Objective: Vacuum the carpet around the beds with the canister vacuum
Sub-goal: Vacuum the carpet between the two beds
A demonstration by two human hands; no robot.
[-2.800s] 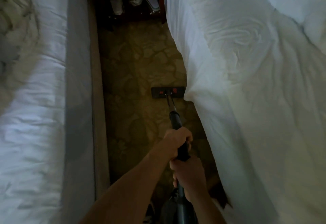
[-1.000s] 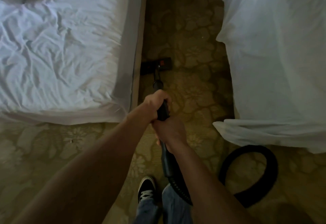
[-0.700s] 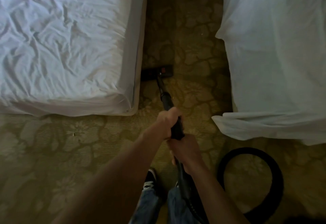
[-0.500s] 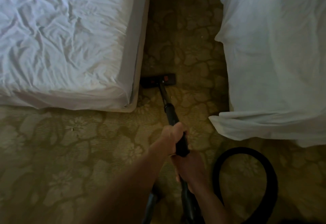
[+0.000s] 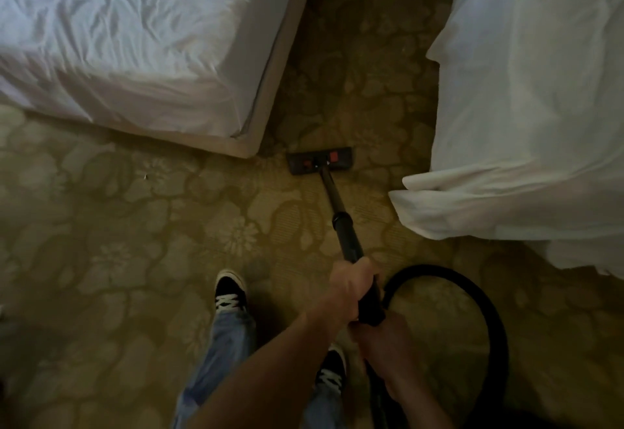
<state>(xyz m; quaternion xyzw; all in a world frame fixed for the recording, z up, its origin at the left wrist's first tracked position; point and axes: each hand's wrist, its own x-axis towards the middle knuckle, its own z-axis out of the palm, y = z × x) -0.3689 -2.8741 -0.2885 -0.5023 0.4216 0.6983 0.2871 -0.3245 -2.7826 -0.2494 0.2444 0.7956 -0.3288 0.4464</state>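
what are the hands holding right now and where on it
Both grip the wand at its thick upper section: the left hand nearer the floor head, the right hand just behind it, toward the hose.

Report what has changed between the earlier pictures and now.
The floor head was drawn back out of the aisle between the left bed and right bed onto open carpet just past the left bed's corner. Nothing was taken or let go: the left hand still grips the wand ahead of the right hand. The hose still loops on the carpet.
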